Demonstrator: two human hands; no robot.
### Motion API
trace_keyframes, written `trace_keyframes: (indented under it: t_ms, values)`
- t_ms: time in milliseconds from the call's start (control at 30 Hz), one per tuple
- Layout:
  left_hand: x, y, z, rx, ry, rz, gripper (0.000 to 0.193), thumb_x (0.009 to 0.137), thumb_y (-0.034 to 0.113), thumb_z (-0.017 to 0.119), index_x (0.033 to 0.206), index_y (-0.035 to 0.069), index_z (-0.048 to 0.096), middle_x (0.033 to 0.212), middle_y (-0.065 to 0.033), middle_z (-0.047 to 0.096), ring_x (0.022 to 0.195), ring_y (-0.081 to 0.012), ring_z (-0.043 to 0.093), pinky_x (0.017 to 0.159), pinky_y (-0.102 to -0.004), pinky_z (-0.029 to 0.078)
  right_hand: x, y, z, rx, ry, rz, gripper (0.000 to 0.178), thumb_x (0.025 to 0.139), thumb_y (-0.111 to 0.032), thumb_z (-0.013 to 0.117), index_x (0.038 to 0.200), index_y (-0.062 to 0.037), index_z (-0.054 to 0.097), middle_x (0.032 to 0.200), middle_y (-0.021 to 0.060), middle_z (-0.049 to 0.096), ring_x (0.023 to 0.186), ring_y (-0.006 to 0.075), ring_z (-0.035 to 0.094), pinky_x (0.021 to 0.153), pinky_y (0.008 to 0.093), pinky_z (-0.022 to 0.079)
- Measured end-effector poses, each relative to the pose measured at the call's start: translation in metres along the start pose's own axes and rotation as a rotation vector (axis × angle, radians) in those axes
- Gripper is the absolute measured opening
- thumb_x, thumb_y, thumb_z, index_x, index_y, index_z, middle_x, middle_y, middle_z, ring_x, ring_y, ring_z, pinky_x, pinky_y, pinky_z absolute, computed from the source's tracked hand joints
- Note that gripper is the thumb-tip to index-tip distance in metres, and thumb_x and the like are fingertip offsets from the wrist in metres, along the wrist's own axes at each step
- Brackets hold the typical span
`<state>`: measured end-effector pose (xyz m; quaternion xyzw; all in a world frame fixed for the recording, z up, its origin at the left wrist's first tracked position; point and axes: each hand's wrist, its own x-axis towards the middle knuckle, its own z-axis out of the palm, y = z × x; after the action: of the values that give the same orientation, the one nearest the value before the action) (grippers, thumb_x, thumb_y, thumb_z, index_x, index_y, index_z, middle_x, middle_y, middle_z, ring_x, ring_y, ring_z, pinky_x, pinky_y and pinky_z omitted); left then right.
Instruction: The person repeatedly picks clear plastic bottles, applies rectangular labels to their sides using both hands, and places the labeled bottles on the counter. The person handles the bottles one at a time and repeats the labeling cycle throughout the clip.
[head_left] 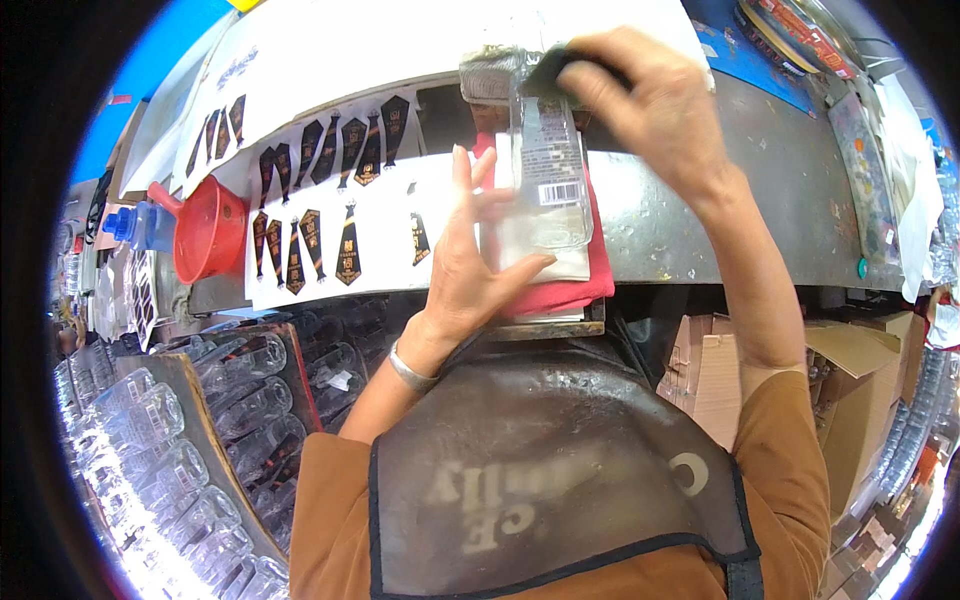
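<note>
A clear, flat-sided bottle (556, 215) with a dark printed label and barcode lies on a white pad over a red cloth (603, 280). My right hand (655, 105) is closed around a black pad (548, 72) at the far end of the bottle, and its fingers are partly hidden. My left hand (462, 270) is at the bottle's left side, fingers spread and thumb stretched toward it. It grips nothing, and whether it touches the bottle I cannot tell. Left of it, white sheets (385, 262) carry several black tie-shaped transfers with gold markings.
A red plastic scoop (208, 230) stands on the left, beside a blue-capped jug (140, 225). Crates of clear bottles (250, 400) fill the lower left. Open cardboard boxes (850, 390) are below the table on the right. Round tins (800, 35) sit at the far right.
</note>
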<state>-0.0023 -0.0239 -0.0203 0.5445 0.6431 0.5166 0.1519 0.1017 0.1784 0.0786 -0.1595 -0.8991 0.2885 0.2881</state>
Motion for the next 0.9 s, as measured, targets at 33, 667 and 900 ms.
trace_keyframes:
  t_ms: [33,667,900]
  values:
    - [-0.001,-0.003,-0.003,-0.003,-0.016,0.003,0.129,0.069,0.008,0.090,0.160,0.005,-0.001,0.156,-0.0235,0.036,0.118,-0.0271,0.060,0.096,-0.0394,0.053,0.002,0.013,-0.003,-0.272,0.208,-0.247,0.020,0.081,-0.006,0.073,0.100,-0.0043,0.070,0.093,0.0088,0.070,0.086,0.0262,0.067,0.077,0.0345,0.056]
    - [-0.002,-0.008,-0.010,-0.036,-0.084,-0.005,0.114,0.072,0.009,0.086,0.158,-0.001,0.012,0.157,-0.0247,0.035,0.115,-0.0286,0.062,0.101,-0.0408,0.049,-0.042,0.027,-0.008,0.212,0.160,0.139,0.025,0.088,-0.010,0.071,0.111,0.0001,0.069,0.094,0.0122,0.072,0.082,0.0197,0.069,0.073,0.0302,0.055]
    - [0.086,-0.005,-0.046,-0.043,0.089,0.013,0.068,0.096,0.013,0.060,0.155,0.000,0.030,0.151,-0.0208,0.047,0.139,-0.0311,0.046,0.116,-0.0438,0.036,0.008,0.016,-0.004,-0.172,0.168,-0.251,0.020,0.080,-0.007,0.069,0.099,-0.0024,0.068,0.096,0.0136,0.069,0.087,0.0295,0.068,0.080,0.0378,0.055]
